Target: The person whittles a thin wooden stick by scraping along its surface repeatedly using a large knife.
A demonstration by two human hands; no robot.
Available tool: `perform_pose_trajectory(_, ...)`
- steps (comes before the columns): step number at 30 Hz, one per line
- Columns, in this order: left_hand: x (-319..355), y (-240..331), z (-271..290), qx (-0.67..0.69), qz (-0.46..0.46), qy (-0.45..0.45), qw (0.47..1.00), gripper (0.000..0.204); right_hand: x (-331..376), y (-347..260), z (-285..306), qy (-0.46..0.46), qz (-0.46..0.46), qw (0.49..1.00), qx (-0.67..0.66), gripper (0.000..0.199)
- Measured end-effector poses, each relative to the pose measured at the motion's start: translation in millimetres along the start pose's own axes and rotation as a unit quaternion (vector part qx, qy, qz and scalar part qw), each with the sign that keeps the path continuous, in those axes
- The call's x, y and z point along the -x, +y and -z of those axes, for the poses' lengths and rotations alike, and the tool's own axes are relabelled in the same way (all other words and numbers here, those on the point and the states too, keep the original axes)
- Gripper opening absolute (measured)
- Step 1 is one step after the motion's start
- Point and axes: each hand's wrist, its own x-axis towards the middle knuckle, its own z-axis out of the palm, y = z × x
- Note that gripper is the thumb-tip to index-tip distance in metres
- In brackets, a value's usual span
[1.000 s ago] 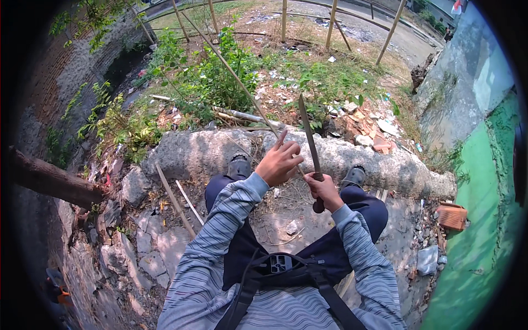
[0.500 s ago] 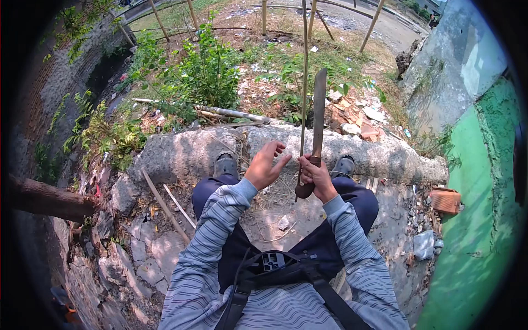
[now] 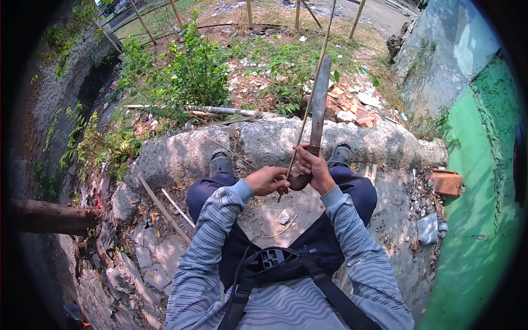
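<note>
The right hand (image 3: 312, 168) grips knife (image 3: 318, 113) and stick (image 3: 309, 104) together, the stick (long, no finished cut visible) slanting up alongside, while the left hand (image 3: 267, 181) perhaps pinches its lower end.

One rough concrete ledge (image 3: 388, 144) is running crosswise. One leafy green shrub (image 3: 201, 80) is growing beyond it; one pale pole (image 3: 231, 111) is lying near the shrub's base. One dark trunk (image 3: 55, 216) is jutting in at left. One green wall (image 3: 470, 165) is rising at right, one orange block (image 3: 446, 182) lying beside it.
</note>
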Motion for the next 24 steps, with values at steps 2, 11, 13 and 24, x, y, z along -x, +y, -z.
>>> perform_pose_trajectory(2,2,2,1,-0.043,-0.023,0.023,0.999,0.022,0,0,0,0.011,0.005,1.0,0.008,0.027)
perform_pose_trajectory(11,11,30,8,-0.197,0.012,0.095,0.976,0.03,8,-15,-4,0.011,0.042,0.996,0.078,0.028)
perform_pose_trajectory(13,11,23,9,-0.138,-0.044,0.075,0.987,0.03,8,-15,-10,0.043,0.067,0.992,0.096,0.027)
perform_pose_trajectory(24,6,22,-7,0.18,-0.021,-0.015,0.983,0.028,4,-18,2,0.032,0.076,0.995,0.05,0.025)
